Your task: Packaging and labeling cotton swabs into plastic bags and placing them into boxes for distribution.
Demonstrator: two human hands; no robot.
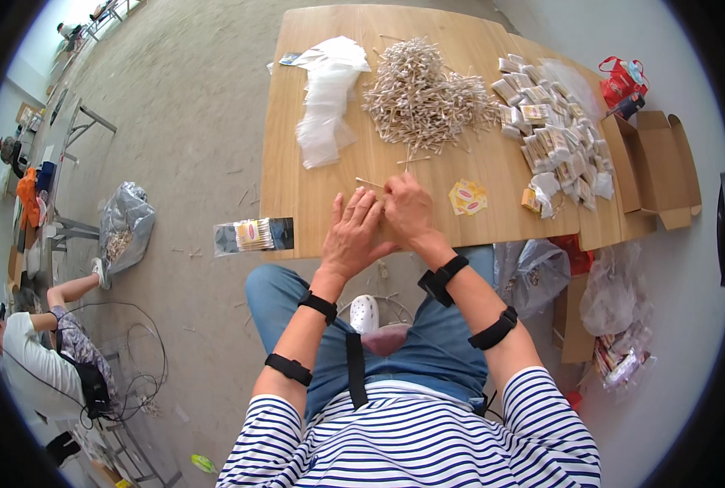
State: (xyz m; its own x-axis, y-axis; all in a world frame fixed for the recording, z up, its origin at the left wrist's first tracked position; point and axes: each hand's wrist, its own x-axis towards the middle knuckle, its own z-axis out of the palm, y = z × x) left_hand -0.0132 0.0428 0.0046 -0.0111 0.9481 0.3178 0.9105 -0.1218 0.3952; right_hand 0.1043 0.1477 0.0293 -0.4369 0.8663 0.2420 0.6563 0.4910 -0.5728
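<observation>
My left hand lies over the table's near edge, its fingers stretched out and nothing visible in them. Beside it my right hand is closed, fingers curled down; what they hold is hidden. A single cotton swab reaches up to the right fingertips, and another swab tip shows just beyond the knuckles. Farther off rises a large loose heap of cotton swabs. Several small yellow cards lie fanned to the right of my right hand. A clear bag of swabs overhangs the table's left edge.
Flat clear plastic bags overlap on the wooden table. Many packed swab bundles cover its right side, near an open cardboard box. Below hang plastic sacks. A seated person is at the far left, near a grey sack.
</observation>
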